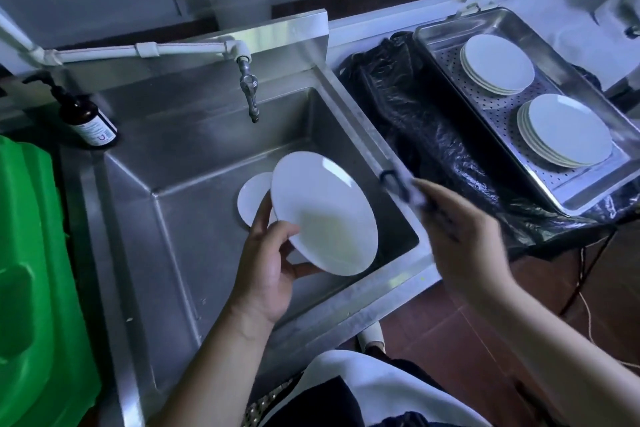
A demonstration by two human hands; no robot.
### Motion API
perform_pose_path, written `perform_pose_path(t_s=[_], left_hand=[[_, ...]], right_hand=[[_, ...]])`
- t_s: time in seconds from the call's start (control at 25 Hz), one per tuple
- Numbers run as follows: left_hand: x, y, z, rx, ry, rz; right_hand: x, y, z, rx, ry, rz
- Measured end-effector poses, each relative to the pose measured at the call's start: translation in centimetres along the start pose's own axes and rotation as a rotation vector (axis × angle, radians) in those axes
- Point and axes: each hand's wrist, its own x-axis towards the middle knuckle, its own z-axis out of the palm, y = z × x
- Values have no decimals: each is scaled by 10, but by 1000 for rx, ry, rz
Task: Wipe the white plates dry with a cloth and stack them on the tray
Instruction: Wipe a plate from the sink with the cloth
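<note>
While stacked, plates point(497, 64) in tray point(433, 36).

A round white plate point(323, 215), glossy and clean, is tilted above the steel sink, its face turned up and to the right, its near-left rim pinched. Behind it, lower in the basin, another white plate point(252, 196) is partly hidden. At far right a perforated steel tray point(571, 184) holds two neat stacks of white plates: a far stack point(497, 64) and a nearer stack point(566, 130), just beside each other. A dark blurred cloth point(403, 185) is right of the tilted plate.
</note>
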Motion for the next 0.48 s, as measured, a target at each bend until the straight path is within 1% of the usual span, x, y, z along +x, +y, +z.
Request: perform_pose_path(t_s=[0.04,0.08,0.12,0.16,0.24,0.28,0.32,0.44,0.48], left_hand=[[-1,-5,2,-14,-3,-27],[-1,-9,4,-49,-4,-52],[-2,-11,4,-102,5,-81],[-2,-12,2,-162,29,-121],[-3,-13,-4,-263,99,-227],[-4,-15,-6,-288,124,-278],[-7,-17,-6,-299,138,-320],[-13,-20,3,-339,155,-394],[-13,-20,5,-387,166,-401]], right_hand=[[-5,-8,15,1,-113,-89],[-15,-13,32,-14,-259,-162],[-28,-13,45,-45,-401,-197],[-39,-11,53,-69,-492,-199],[-54,-2,56,-67,-571,-170],[-55,2,56,-97,-573,-209],[-56,5,56,-138,-532,-270],[-52,6,57,-207,-347,-392],[-48,6,56,-216,-317,-437]])
